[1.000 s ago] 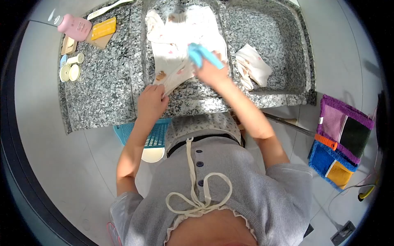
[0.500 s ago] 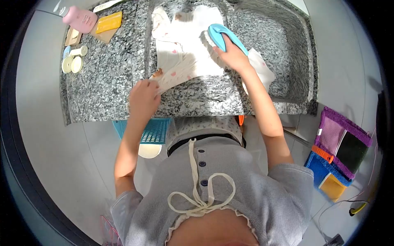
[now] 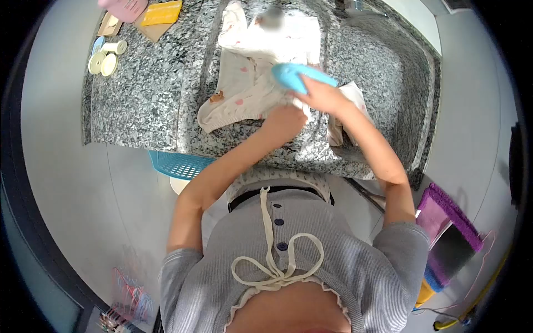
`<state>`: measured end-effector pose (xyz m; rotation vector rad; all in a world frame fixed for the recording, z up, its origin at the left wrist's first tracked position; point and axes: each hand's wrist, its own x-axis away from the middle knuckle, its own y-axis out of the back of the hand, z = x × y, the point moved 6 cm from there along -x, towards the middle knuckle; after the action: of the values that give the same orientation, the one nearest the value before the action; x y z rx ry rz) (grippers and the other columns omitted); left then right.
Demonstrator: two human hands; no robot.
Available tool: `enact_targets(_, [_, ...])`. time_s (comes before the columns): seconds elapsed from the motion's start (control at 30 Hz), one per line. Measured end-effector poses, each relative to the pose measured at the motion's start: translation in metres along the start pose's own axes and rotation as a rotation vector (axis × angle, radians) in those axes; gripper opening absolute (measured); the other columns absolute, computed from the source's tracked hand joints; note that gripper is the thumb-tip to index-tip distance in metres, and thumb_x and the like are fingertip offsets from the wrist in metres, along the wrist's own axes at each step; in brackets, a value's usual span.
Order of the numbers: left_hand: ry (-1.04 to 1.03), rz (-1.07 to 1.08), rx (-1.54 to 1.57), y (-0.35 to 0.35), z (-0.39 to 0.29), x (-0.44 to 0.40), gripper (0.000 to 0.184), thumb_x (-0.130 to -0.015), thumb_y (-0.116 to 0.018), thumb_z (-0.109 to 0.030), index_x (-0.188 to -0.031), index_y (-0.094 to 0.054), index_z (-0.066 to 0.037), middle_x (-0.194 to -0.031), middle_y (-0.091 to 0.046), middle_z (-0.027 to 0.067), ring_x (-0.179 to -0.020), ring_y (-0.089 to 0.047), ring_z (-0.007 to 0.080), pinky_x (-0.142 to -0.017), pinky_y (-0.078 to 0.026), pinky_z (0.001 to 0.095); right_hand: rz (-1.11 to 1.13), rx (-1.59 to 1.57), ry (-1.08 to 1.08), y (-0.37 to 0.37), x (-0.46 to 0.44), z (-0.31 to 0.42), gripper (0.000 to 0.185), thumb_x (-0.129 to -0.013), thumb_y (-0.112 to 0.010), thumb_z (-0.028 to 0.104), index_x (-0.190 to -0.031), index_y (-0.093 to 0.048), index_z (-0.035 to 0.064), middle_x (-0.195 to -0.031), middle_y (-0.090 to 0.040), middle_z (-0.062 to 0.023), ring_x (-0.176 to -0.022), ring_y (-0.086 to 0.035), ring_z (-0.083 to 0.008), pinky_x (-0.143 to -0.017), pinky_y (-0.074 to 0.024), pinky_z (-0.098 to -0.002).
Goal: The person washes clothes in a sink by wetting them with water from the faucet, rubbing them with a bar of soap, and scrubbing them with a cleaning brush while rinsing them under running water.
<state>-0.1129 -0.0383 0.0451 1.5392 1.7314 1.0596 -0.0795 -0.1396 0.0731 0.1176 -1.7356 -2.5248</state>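
Note:
A white garment (image 3: 240,83) printed with pink hearts and a brown bear lies spread on the speckled granite counter. My right hand (image 3: 323,95) is wrapped round a light blue scrub brush (image 3: 297,75), held over the garment's right side and blurred by motion. Just below the brush, my left hand (image 3: 286,123) is closed at the garment's lower edge, gripping the fabric there; its fingertips are partly hidden. Another part of white cloth (image 3: 351,100) hangs near my right wrist, over the sink's left edge.
The granite sink basin (image 3: 383,72) is on the right. At the upper left are a pink bottle (image 3: 125,8), a yellow bar (image 3: 161,13) and several pale round lids (image 3: 109,65). A blue basket (image 3: 177,165) sits below the counter, with mop pads (image 3: 452,238) at right.
My left hand has let go of the garment's left end and moved right, beside the brush. The brush has shifted lower. The camera view has shifted slightly.

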Motion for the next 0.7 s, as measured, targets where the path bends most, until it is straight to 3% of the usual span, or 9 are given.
enact_targets(0.03, [-0.029, 0.052, 0.033, -0.005, -0.008, 0.006, 0.009, -0.072, -0.052, -0.01, -0.079, -0.056, -0.006, -0.079, -0.058, 0.0078, -0.081, -0.057, 0.0225, -0.073, -0.045, 0.0363, 0.111, -0.092, 0.038, -0.012, 0.0, 0.006, 0.058, -0.074, -0.064, 0.039, -0.123, -0.047, 0.0116, -0.101, -0.054, -0.0174, -0.096, -0.054, -0.0313, -0.083, -0.0453, -0.0392])
enact_targets(0.1, [-0.132, -0.112, 0.149, 0.003, -0.017, 0.018, 0.008, -0.075, -0.052, -0.01, -0.078, -0.055, -0.004, -0.079, -0.059, 0.0094, -0.08, -0.058, 0.0248, -0.071, -0.046, 0.0368, 0.242, -0.089, 0.055, -0.019, -0.019, 0.016, 0.059, -0.073, -0.066, 0.036, -0.126, -0.046, 0.0152, -0.099, -0.054, -0.016, -0.095, -0.055, -0.03, -0.08, -0.0467, -0.0396])
enact_targets(0.13, [-0.189, -0.197, 0.203, 0.008, -0.02, 0.022, 0.008, -0.076, -0.052, -0.01, -0.078, -0.055, -0.004, -0.079, -0.059, 0.0101, -0.08, -0.058, 0.0259, -0.07, -0.046, 0.0371, 0.191, -0.053, 0.05, -0.021, -0.037, 0.005, 0.061, -0.073, -0.066, 0.036, -0.126, -0.045, 0.0155, -0.098, -0.055, -0.0157, -0.094, -0.055, -0.0296, -0.079, -0.0467, -0.0395])
enact_targets(0.3, [0.009, -0.03, 0.335, 0.009, -0.014, 0.021, 0.013, -0.081, -0.05, -0.013, -0.082, -0.055, -0.001, -0.081, -0.058, 0.0136, -0.082, -0.056, 0.0315, -0.074, -0.045, 0.0401, 0.119, 0.046, -0.087, -0.01, -0.087, -0.025, 0.058, -0.073, -0.067, 0.035, -0.125, -0.049, 0.0158, -0.099, -0.061, -0.0118, -0.088, -0.058, -0.0234, -0.077, -0.0478, -0.0376])
enact_targets(0.33, [0.047, -0.007, 0.35, 0.008, -0.011, 0.02, 0.014, -0.082, -0.049, -0.014, -0.082, -0.055, -0.001, -0.082, -0.058, 0.0144, -0.082, -0.056, 0.0325, -0.075, -0.044, 0.0409, 0.182, -0.274, 0.04, -0.03, -0.079, -0.02, 0.05, -0.074, -0.066, 0.033, -0.119, -0.055, 0.0169, -0.104, -0.063, -0.008, -0.088, -0.06, -0.018, -0.078, -0.0488, -0.0363])
enact_targets(0.4, [0.07, -0.013, 0.427, 0.008, -0.01, 0.021, 0.015, -0.083, -0.049, -0.014, -0.082, -0.054, 0.0, -0.082, -0.058, 0.0154, -0.082, -0.055, 0.0341, -0.076, -0.044, 0.0426, -0.285, -0.469, 0.545, -0.029, -0.04, 0.023, 0.044, -0.075, -0.066, 0.032, -0.116, -0.058, 0.0171, -0.111, -0.062, -0.0007, -0.09, -0.06, -0.015, -0.081, -0.0501, -0.0334])
enact_targets(0.5, [0.095, -0.053, 0.556, 0.006, -0.006, 0.018, 0.017, -0.084, -0.048, -0.016, -0.082, -0.053, 0.0, -0.081, -0.057, 0.0181, -0.081, -0.054, 0.0364, -0.073, -0.042, 0.0453, -0.068, -0.293, 0.354, -0.034, -0.063, 0.015, 0.044, -0.077, -0.064, 0.033, -0.118, -0.056, 0.0184, -0.11, -0.061, 0.0032, -0.092, -0.059, -0.0162, -0.082, -0.0501, -0.03])
enact_targets(0.63, [0.155, 0.018, 0.668, 0.007, -0.002, 0.017, 0.021, -0.087, -0.046, -0.02, -0.084, -0.052, 0.001, -0.079, -0.055, 0.0209, -0.078, -0.053, 0.0384, -0.071, -0.041, 0.0452, 0.23, 0.11, -0.132, -0.007, -0.135, -0.037, 0.048, -0.082, -0.057, 0.032, -0.124, -0.045, 0.013, -0.122, -0.053, -0.0082, -0.099, -0.058, -0.0203, -0.088, -0.0472, -0.034])
enact_targets(0.7, [0.176, 0.063, 0.717, 0.006, -0.001, 0.018, 0.024, -0.088, -0.046, -0.022, -0.087, -0.051, 0.001, -0.08, -0.054, 0.0216, -0.078, -0.053, 0.0386, -0.071, -0.041, 0.0444, 0.04, -0.465, 0.209, -0.04, -0.115, -0.024, 0.049, -0.081, -0.057, 0.032, -0.124, -0.044, 0.0113, -0.118, -0.056, -0.009, -0.097, -0.059, -0.0221, -0.088, -0.0466, -0.0362])
